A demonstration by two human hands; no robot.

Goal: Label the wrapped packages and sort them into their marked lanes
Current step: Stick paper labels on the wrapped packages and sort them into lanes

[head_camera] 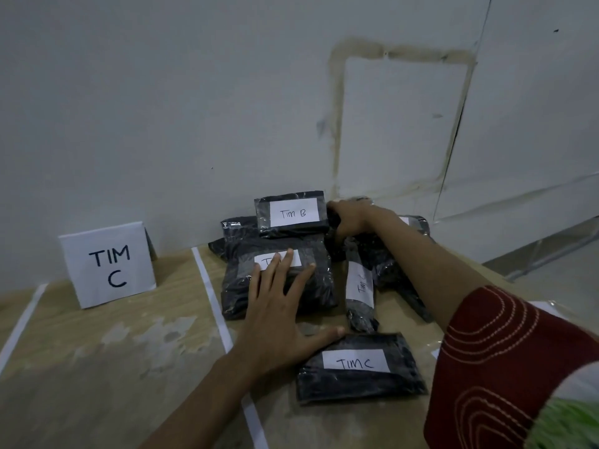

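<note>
On the desk [129, 335] by the wall [162, 92], the left hand [275, 319] is steadying the big package [324, 293] with spread fingers [281, 270], seemingly so the pile stays put, while the right hand [351, 222] is curling its fingers round a rear package [334, 222].

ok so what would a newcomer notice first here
A heap of black wrapped packages against the wall, right of the white tape line, labelled Tim B and TIM C. Left of the line stands a white TIM C sign. The left hand lies flat on the largest package; the right hand reaches into the heap's back.
</note>
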